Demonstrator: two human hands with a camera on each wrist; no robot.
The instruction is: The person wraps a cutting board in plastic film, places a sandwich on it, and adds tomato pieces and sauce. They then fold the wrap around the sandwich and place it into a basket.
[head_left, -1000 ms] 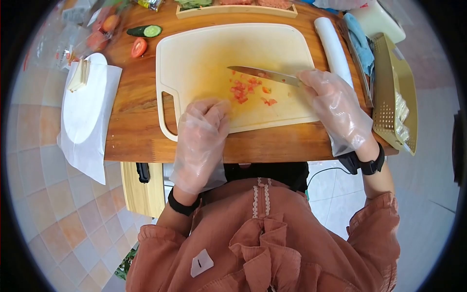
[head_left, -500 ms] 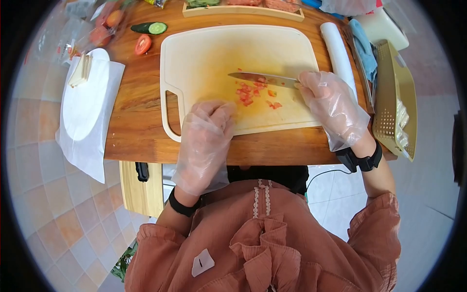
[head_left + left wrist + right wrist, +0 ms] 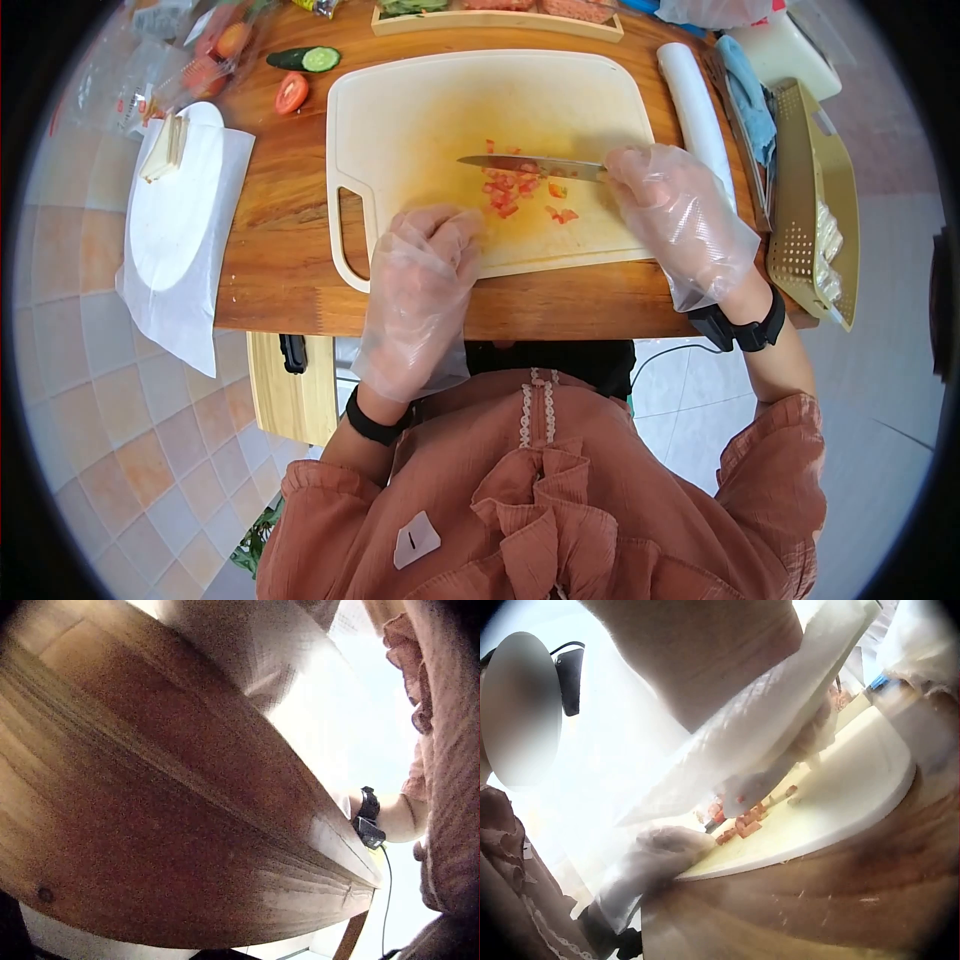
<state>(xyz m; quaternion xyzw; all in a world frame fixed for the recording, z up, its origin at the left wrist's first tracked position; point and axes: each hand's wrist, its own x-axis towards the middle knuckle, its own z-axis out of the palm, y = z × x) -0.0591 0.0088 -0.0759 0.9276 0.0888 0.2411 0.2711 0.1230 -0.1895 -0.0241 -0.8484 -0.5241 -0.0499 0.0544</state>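
Observation:
In a clear plastic glove, the right hand (image 3: 682, 222) grips the handle of a knife (image 3: 540, 166), whose blade points left over the chopped tomato (image 3: 508, 190). These red pieces lie in a loose heap on the cream cutting board (image 3: 400, 110); the right wrist view shows the tomato pieces (image 3: 742, 825) beside the blade. The gloved left hand (image 3: 420, 290) rests at the board's lower left edge, left of the pieces, with its fingers curled; nothing can be seen in it.
A cucumber piece (image 3: 305, 60) and a tomato half (image 3: 292, 92) lie left of the board. Sliced bread (image 3: 165, 150) sits on white paper (image 3: 220, 250) at the far left. A white roll (image 3: 695, 120) and a yellow basket (image 3: 815, 190) stand right; a food tray (image 3: 490, 20) is behind.
The knife has shifted slightly left and down across the tomato pieces, and its blade lies more level. The left hand has barely moved relative to the board.

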